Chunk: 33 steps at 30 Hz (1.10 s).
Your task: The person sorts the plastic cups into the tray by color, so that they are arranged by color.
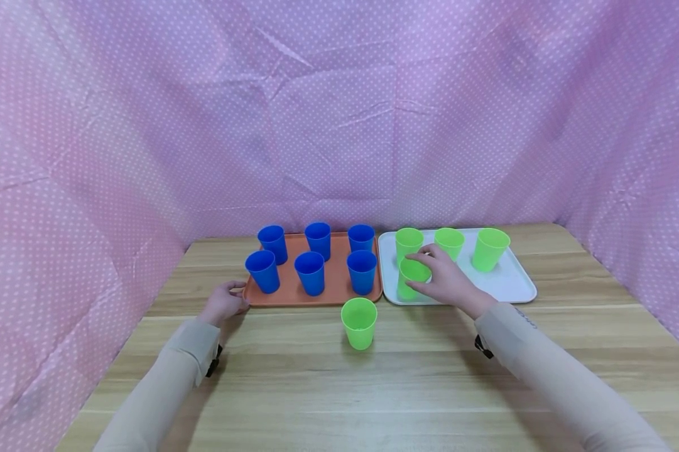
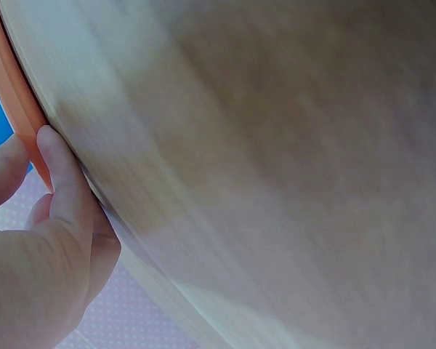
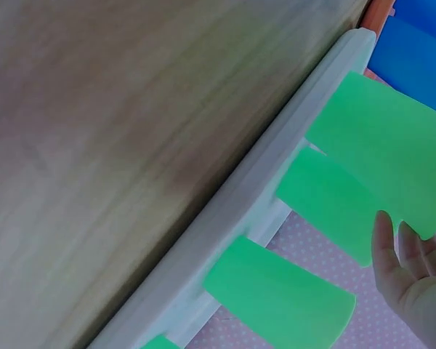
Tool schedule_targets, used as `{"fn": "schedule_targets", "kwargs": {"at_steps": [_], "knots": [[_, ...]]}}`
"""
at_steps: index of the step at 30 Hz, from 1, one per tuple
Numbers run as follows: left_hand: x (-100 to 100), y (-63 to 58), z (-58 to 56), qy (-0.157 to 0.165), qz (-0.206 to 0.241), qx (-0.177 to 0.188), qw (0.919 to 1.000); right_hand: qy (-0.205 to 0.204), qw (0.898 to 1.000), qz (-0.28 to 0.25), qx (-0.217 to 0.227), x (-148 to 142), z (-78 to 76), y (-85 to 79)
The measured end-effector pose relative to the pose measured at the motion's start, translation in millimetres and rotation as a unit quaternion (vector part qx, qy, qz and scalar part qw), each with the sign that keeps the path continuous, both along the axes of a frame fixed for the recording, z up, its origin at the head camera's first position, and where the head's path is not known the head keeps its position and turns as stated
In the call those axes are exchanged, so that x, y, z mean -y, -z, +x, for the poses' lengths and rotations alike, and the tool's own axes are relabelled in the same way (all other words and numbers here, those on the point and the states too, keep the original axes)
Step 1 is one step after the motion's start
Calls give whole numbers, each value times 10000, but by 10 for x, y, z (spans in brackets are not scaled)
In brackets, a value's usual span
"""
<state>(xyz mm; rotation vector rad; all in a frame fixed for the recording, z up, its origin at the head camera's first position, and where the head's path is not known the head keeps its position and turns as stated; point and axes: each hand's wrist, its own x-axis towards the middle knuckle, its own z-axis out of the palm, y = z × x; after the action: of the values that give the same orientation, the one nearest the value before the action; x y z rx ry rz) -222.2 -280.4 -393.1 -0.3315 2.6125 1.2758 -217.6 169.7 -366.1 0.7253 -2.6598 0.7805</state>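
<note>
At the left front corner of the orange tray (image 1: pixel 330 276), my left hand (image 1: pixel 224 303) pinches the rim between thumb and fingers, seen close in the left wrist view. Several blue cups (image 1: pixel 309 276) stand upright in two rows on that tray. My right hand (image 1: pixel 443 276) curls round the front-left green cup (image 1: pixel 406 290) on the white tray (image 1: pixel 503 287), thumb on the near side, index finger by the far rim. In the right wrist view this cup (image 3: pixel 400 145) rests upright on the tray; part of the grip is hidden. Behind it stand three more green cups (image 1: pixel 490 251).
A lone green cup (image 1: pixel 360 326) stands upright on the wooden table (image 1: pixel 316 395), in front of where the trays meet. The two trays lie side by side. A pink dotted cloth (image 1: pixel 339 125) hangs behind and at both sides of the table.
</note>
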Motion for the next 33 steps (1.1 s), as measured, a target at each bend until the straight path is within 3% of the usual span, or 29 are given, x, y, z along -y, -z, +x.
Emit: {"fn": "schedule_targets", "kwargs": {"at_steps": [17, 26, 33], "knots": [[9, -14, -23, 32, 121, -5, 9999, 164, 9972, 411, 606, 28, -55, -88], [4, -48, -28, 104, -70, -26, 9999, 132, 9970, 414, 636, 34, -60, -105], [8, -58, -33, 64, 86, 44, 9999, 136, 9974, 418, 563, 16, -66, -118]]}}
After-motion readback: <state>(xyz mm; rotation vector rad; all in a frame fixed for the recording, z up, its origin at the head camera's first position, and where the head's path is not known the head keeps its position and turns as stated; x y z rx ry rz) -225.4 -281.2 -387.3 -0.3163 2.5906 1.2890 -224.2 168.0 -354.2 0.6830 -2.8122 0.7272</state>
